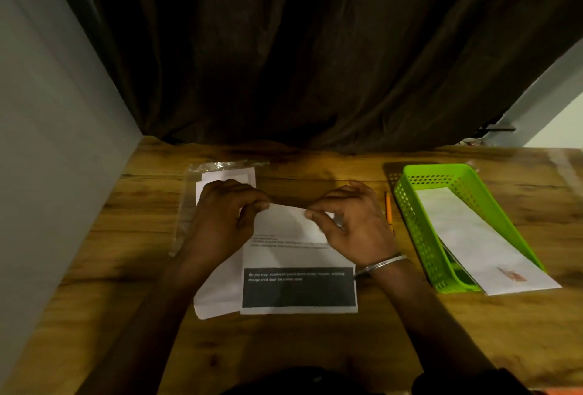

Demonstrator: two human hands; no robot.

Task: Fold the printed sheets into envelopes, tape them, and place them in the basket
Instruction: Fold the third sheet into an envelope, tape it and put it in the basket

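A printed sheet (298,260) with a dark text block at its near end lies on the wooden table in front of me. Its far edge is lifted and folded toward me. My left hand (225,216) pinches that folded edge at its left end, and my right hand (350,221) pinches it at its right end. A second white sheet (217,293) lies partly under the printed one at the left. The green perforated basket (410,205) stands to the right and holds a long white envelope (479,240) that sticks out over its near end.
A clear plastic sleeve with white papers (227,173) lies beyond my left hand. An orange pencil (388,208) rests between my right hand and the basket. A dark curtain (299,63) hangs behind the table, and a grey wall (47,142) bounds the left side.
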